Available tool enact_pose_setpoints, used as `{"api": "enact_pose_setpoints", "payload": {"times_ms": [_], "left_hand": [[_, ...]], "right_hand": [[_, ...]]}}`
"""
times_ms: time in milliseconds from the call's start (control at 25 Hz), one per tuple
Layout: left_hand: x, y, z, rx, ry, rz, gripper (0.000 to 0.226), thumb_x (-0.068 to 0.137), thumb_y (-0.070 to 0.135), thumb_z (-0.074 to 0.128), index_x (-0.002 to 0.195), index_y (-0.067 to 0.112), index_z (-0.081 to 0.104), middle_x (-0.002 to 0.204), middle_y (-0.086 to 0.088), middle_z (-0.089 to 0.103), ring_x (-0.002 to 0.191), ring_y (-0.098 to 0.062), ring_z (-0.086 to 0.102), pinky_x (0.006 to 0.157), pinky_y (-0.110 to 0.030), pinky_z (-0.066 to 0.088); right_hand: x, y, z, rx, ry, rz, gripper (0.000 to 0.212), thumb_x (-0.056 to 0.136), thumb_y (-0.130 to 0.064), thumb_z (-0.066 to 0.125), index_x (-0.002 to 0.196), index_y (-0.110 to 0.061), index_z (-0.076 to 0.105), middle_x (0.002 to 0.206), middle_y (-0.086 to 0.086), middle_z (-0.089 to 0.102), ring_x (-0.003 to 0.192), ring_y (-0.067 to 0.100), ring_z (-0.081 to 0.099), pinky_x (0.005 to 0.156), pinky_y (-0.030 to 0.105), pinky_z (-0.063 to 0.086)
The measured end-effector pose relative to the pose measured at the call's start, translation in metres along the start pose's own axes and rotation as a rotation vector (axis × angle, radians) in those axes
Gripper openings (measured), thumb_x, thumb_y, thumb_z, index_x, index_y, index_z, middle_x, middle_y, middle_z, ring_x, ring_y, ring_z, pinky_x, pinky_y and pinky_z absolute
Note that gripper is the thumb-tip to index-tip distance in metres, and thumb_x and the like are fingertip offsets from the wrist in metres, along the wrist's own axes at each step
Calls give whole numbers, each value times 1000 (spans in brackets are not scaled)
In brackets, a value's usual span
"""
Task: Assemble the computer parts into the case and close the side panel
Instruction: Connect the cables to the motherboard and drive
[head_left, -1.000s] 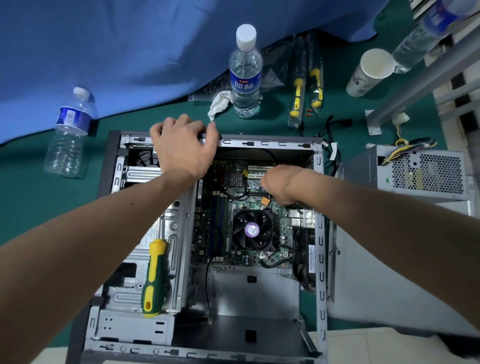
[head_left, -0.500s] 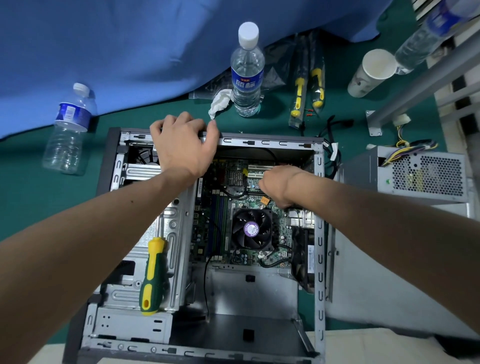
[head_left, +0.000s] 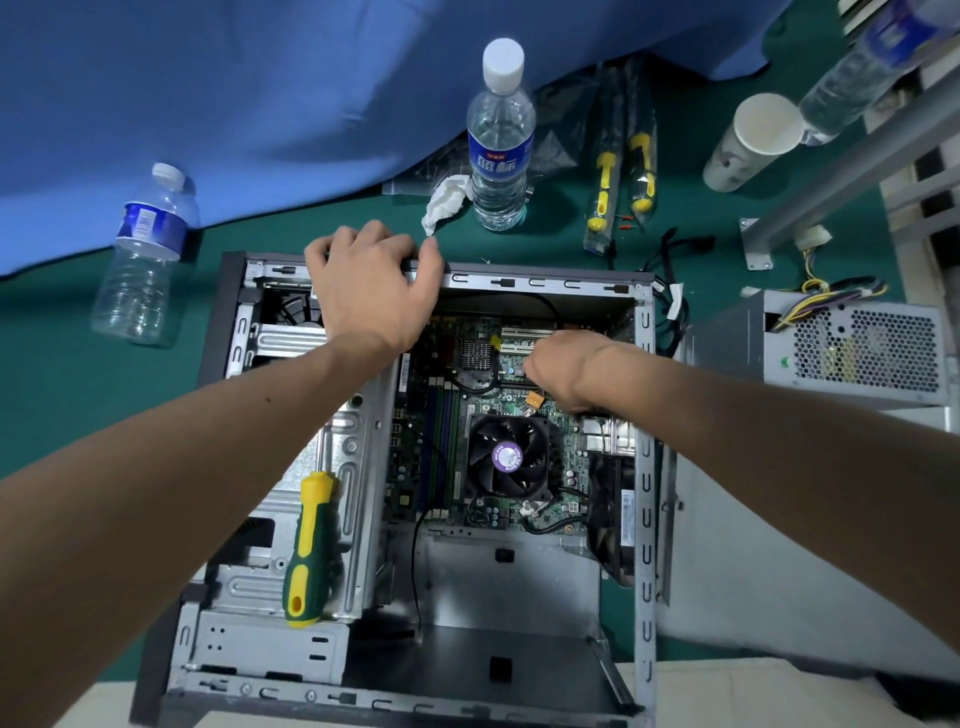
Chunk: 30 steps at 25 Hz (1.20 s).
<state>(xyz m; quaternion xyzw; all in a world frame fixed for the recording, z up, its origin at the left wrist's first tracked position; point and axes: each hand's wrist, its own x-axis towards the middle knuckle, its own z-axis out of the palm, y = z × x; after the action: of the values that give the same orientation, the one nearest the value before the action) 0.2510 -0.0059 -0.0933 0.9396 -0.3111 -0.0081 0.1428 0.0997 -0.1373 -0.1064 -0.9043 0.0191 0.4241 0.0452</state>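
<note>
1. The upright water bottle (head_left: 500, 140) behind the case carries a blue label with white Chinese characters; I can't read them with any certainty. The second bottle (head_left: 143, 254), standing at the far left, has a blue label with print too small to make out. The purple sticker on the round fan (head_left: 508, 456) has writing that is too blurred to read.
2. The computer case (head_left: 645, 467) lies open on the green bench (head_left: 47, 395), side panel off, with the circuit board (head_left: 447, 447) showing inside. The grey power supply (head_left: 852, 348), with its bundle of coloured wires, sits outside on the bench, just right of the case.
3. The left hand (head_left: 376, 288) is on the far top rail of the case, fingers curled over the edge and gripping it.
4. The right hand (head_left: 563, 366) reaches down inside, over the board near the white slots and just above the fan. Its fingers are bent downward and hidden behind the knuckles, so I cannot tell what they hold or whether they hold anything.
5. A green and yellow screwdriver (head_left: 309, 551) rests on the metal drive bay on the left of the case, beneath the left forearm.
</note>
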Motion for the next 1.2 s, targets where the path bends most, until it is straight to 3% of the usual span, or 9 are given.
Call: {"api": "enact_pose_setpoints", "payload": {"times_ms": [80, 200, 400, 560, 760, 1000, 1120, 1200], "left_hand": [[0, 0, 0, 2, 1, -2, 44, 94, 53, 28, 63, 29, 46, 80, 7, 47, 81, -17, 37, 91, -39, 26], [0, 0, 0, -3, -3, -5, 44, 94, 53, 28, 64, 28, 46, 80, 6, 47, 81, -18, 37, 91, -40, 26], [0, 1, 0, 4, -8, -4, 44, 95, 54, 27, 65, 28, 47, 81, 6, 47, 82, -18, 37, 92, -40, 26], [0, 0, 0, 3, -7, -4, 44, 94, 53, 27, 64, 28, 47, 80, 5, 47, 81, -19, 38, 91, -40, 26], [0, 1, 0, 18, -8, 1, 44, 95, 53, 28, 65, 28, 48, 80, 6, 46, 81, -18, 36, 91, -39, 26], [0, 1, 1, 26, -24, -3, 52, 95, 53, 26, 69, 24, 61, 81, 7, 46, 82, -18, 37, 91, -40, 27], [1, -2, 1, 36, -24, -7, 57, 95, 54, 26, 74, 21, 67, 82, 6, 48, 82, -18, 37, 91, -40, 27], [1, 0, -1, 22, -28, 1, 57, 96, 54, 25, 73, 21, 66, 82, 6, 49, 82, -18, 37, 91, -40, 27]], "right_hand": [[-1, 0, -1, 9, 17, 13, 29, 86, 8, 54, 76, -18, 45, 81, -1, 51, 76, 14, 52, 74, 26, 52], [-1, -2, -2, -15, 16, -2, 21, 87, 7, 54, 92, -13, 56, 81, -1, 51, 82, 16, 56, 81, 31, 56], [-1, -4, -2, -42, -23, -48, 16, 89, 2, 56, 100, -9, 59, 86, 2, 56, 79, 16, 55, 78, 28, 55], [-4, -4, -4, -11, -28, -25, 16, 90, 2, 55, 92, -13, 52, 83, 0, 51, 79, 15, 53, 75, 26, 51], [-10, 2, -10, 48, -105, 25, 37, 85, 11, 53, 72, -19, 35, 83, 0, 46, 67, 10, 42, 61, 21, 37], [-15, 3, -16, 50, -179, 9, 17, 89, 3, 59, 87, -10, 49, 85, 2, 51, 68, 11, 46, 65, 22, 47], [-20, 6, -33, 48, -148, 10, 21, 90, -5, 63, 74, -10, 50, 73, 0, 51, 58, 11, 47, 46, 19, 40], [-25, 9, -36, 1, -108, 48, 17, 89, -1, 60, 75, -8, 53, 69, 1, 48, 54, 12, 44, 45, 21, 36]]}}
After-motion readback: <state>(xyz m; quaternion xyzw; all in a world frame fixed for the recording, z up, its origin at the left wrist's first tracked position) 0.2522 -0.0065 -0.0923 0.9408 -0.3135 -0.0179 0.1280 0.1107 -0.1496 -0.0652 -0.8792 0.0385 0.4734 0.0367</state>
